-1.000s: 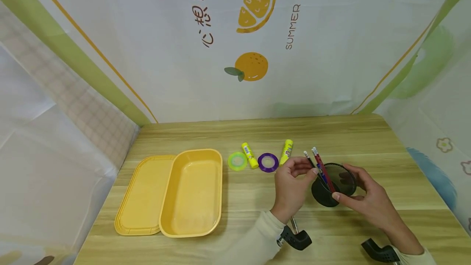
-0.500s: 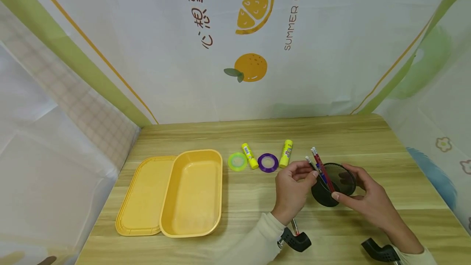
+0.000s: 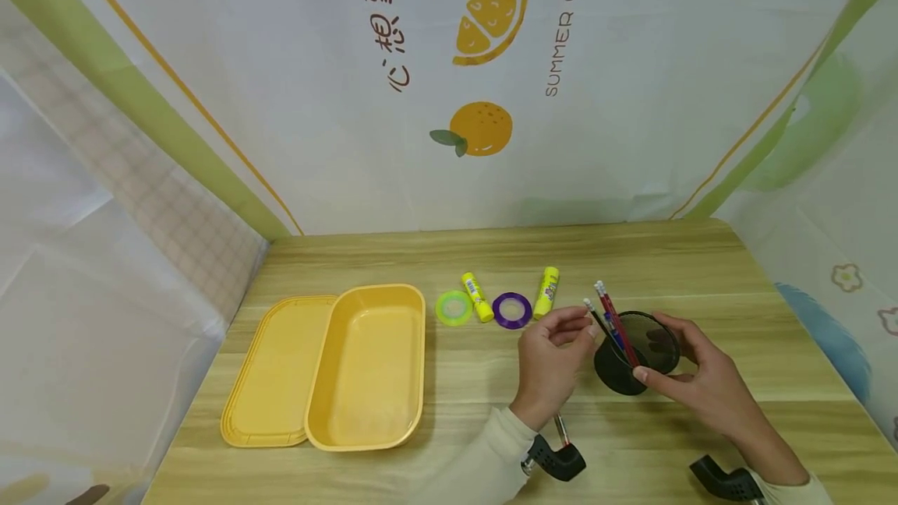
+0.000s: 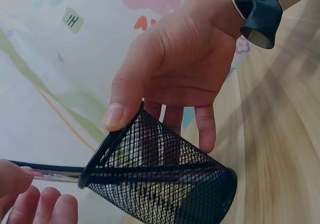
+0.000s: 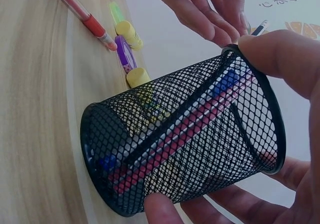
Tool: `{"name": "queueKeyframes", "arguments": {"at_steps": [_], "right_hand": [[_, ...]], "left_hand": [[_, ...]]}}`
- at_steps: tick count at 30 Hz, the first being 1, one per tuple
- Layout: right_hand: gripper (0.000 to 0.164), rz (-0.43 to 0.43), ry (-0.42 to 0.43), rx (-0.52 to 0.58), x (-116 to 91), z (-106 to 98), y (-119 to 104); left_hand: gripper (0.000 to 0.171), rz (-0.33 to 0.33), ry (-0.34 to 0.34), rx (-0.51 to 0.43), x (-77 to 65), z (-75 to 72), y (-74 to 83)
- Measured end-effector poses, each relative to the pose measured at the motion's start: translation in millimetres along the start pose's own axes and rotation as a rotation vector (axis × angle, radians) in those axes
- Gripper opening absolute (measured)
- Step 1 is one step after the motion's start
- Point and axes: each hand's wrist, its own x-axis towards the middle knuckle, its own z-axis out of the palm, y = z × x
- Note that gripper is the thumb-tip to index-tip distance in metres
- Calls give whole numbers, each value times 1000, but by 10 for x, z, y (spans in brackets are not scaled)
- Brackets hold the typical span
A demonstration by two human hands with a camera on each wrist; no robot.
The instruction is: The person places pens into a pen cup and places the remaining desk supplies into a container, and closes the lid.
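Note:
My right hand (image 3: 708, 380) holds a black mesh pen cup (image 3: 620, 372) tilted, thumb on its rim and fingers around the far side. Inside lean red pencils (image 3: 615, 322) with white ends, a blue-capped pen (image 5: 227, 81) and a black pencil (image 3: 596, 316) with a pale end. My left hand (image 3: 554, 357) hovers at the cup's mouth, fingers loosely bent beside the black pencil's upper end; a small gap shows between thumb and pencil in the head view. A red pen (image 5: 85, 18) lies on the table, partly hidden under my left wrist in the head view.
On the left stands an open yellow box (image 3: 365, 369), its lid (image 3: 277, 372) beneath its left edge. Behind my hands lie a green tape roll (image 3: 454, 308), a purple tape roll (image 3: 512, 310) and two yellow glue sticks (image 3: 477, 298). A printed cloth (image 3: 561, 162) hangs behind the table.
The black pencil has sunk lower into the cup. My left thumb has drawn back from it, the hand shifting slightly left. My right hand and the cup have stayed still.

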Motion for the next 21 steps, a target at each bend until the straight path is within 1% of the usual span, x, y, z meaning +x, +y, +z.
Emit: {"name": "queueKeyframes", "arguments": {"at_steps": [3, 5, 10, 16, 21], "right_hand": [[82, -1, -1, -3, 0, -4, 2], [83, -1, -1, -7, 1, -8, 1], [83, -3, -3, -10, 5, -6, -1], [84, 8, -16, -8, 5, -15, -1], [84, 16, -16, -10, 1, -14, -1]], "left_hand": [[23, 3, 18, 23, -5, -45, 3], [22, -6, 22, 19, -8, -83, 11], [22, -56, 33, 20, -22, -197, 32], [26, -76, 36, 86, -40, -327, 53], [28, -105, 56, 185, -60, -404, 31]]}}
